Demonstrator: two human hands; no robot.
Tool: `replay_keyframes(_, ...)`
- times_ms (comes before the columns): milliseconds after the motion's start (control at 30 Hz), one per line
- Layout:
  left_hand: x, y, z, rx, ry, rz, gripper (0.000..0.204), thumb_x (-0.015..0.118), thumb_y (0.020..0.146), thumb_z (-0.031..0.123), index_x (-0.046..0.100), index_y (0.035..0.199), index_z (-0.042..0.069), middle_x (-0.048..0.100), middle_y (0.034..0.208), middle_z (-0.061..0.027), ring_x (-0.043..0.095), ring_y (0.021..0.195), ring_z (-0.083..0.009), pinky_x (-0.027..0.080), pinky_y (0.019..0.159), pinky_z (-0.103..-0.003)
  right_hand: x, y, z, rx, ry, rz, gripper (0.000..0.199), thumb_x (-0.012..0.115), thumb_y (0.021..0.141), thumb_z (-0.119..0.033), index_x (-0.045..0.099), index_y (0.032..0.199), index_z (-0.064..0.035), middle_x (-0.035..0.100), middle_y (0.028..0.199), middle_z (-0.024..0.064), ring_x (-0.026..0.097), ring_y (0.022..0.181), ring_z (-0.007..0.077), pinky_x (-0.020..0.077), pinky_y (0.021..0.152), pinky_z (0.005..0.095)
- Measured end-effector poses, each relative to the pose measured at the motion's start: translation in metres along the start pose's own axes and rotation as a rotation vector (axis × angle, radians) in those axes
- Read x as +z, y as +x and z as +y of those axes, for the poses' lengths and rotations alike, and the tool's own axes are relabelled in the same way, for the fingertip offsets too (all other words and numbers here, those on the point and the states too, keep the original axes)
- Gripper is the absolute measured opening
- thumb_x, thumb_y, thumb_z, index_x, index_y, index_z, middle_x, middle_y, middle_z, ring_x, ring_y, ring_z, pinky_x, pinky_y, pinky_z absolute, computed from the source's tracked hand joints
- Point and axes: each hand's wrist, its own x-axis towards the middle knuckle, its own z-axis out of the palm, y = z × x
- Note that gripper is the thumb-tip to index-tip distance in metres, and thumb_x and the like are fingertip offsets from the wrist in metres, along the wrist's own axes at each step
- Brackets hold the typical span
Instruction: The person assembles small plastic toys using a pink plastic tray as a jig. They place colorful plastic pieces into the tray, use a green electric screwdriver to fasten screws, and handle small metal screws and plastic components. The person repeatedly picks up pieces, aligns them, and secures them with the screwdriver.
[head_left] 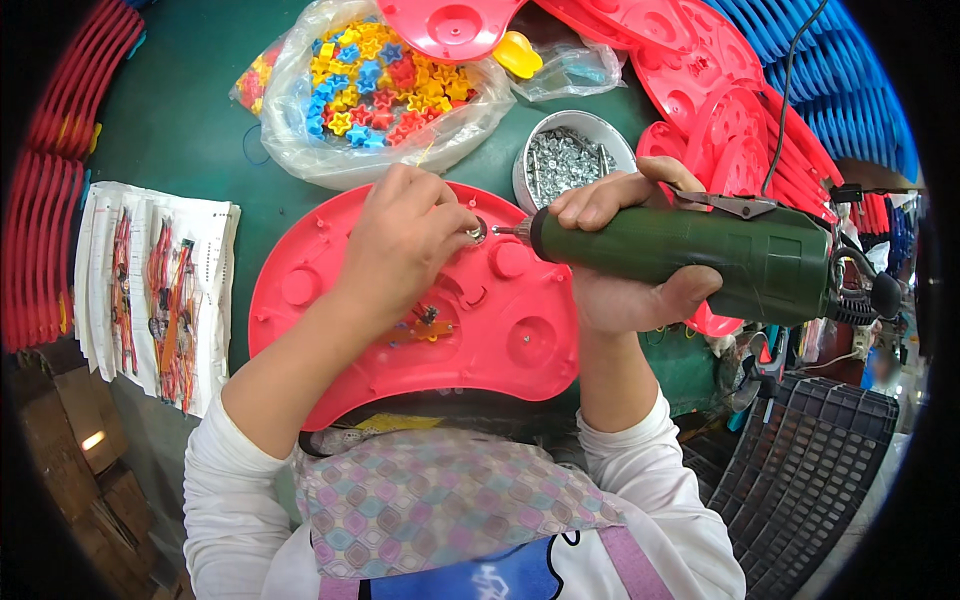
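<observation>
Far left there's a stack of red hoops (45, 180) along the edge, then a pile of printed sheets (155, 290) lying on the green table (190, 110). Up top sits a clear bag of little coloured star pieces (375, 85). In the middle is the red kidney-shaped plastic panel (420, 330), flat on the table right in front of the person, its long axis running left to right. The left hand (405, 240) rests on top of it, fingers curled and pinched around a small screw (478, 232) near the upper edge. Just behind that is a round tin of screws (570, 160). The right hand (625, 250) is wrapped tight around a green electric screwdriver (690, 262), which lies almost level, long axis left-right, bit pointing left straight at the pinched screw. More red panels (720, 110) are heaped at the upper right, with a black crate (820, 450) lower down.
</observation>
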Motion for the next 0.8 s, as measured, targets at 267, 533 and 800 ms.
replay_keyframes(267, 0.005, -0.001, -0.001, -0.019, 0.001, -0.018, 0.018, 0.081, 0.073, 0.007, 0.069, 0.087, 0.008, 0.062, 0.090, -0.0042, 0.058, 0.094, -0.0260, 0.050, 0.085, -0.040, -0.001, 0.003, 0.006, -0.016, 0.017, -0.021, 0.096, 0.051, 0.086, -0.087, 0.047, 0.131, -0.0018, 0.064, 0.083, 0.0125, 0.065, 0.073, 0.0243, 0.0578, 0.073, 0.0419)
replay_keyframes(533, 0.008, -0.004, -0.001, -0.023, 0.011, -0.018, 0.020, 0.080, 0.074, 0.007, 0.067, 0.089, 0.008, 0.062, 0.091, -0.0043, 0.058, 0.096, -0.0267, 0.049, 0.086, -0.041, 0.003, 0.018, 0.002, 0.121, -0.137, -0.281, 0.093, 0.060, 0.082, -0.085, 0.050, 0.119, -0.0003, 0.064, 0.080, 0.0135, 0.065, 0.069, 0.0233, 0.0596, 0.066, 0.0410)
replay_keyframes(800, -0.008, 0.001, 0.011, -0.068, 0.048, -0.052, 0.028, 0.086, 0.069, 0.009, 0.066, 0.087, 0.008, 0.061, 0.089, -0.0062, 0.057, 0.092, -0.0286, 0.048, 0.083, -0.040, 0.009, 0.023, 0.002, -0.096, 0.122, -0.306, 0.112, 0.050, 0.083, -0.091, 0.043, 0.141, 0.0048, 0.063, 0.083, 0.0128, 0.065, 0.072, 0.0238, 0.0598, 0.070, 0.0424)
